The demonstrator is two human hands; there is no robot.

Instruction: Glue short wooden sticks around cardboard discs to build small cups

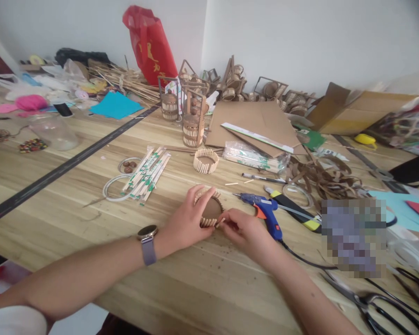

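Note:
My left hand (181, 222), with a watch (147, 232) on its wrist, curls around the left side of a small round cardboard basket (212, 208) edged with short upright wooden sticks. At the basket's near right edge, my right hand (243, 231) pinches a short wooden stick (220, 223) between thumb and fingers. Just right of the basket lies a blue hot glue gun (265, 209), its nozzle pointing left. A second stick-walled basket (206, 161) stands farther back. Two loose stick pieces (231, 184) lie between them.
Packets of chopsticks (146, 176) lie by tape rolls on the left. Finished lantern-like pieces (193, 129) stand behind, near a cardboard sheet (251, 122). On the right are brown strips (317, 179), a box cutter (293, 209) and black-handled scissors (363, 300). The glue gun's cord trails right.

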